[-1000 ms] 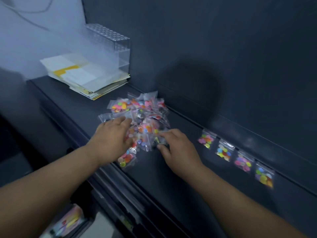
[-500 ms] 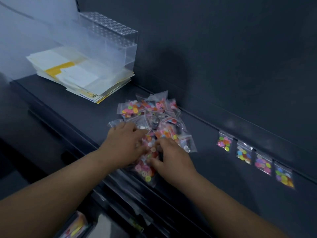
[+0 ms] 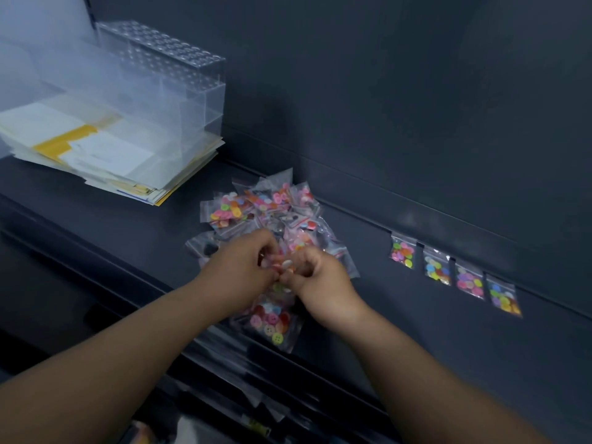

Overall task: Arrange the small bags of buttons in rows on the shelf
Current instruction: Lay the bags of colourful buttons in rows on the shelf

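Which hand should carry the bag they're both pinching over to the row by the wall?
Right, probably. Both hands pinch the small bag, but the right hand sits nearer the row of four bags, with bare shelf between; the left hand would have to cross it.

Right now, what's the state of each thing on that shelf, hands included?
pile of bags: loose heap, unsorted.
held bag: over the pile, pinched between both hands.
left hand: fingers curled, pinching the held bag.
right hand: fingers curled, pinching the held bag.
row of four bags: flat, side by side, along the back wall.
paper stack: uneven, edges fanned.
clear rack: upright, behind the papers.
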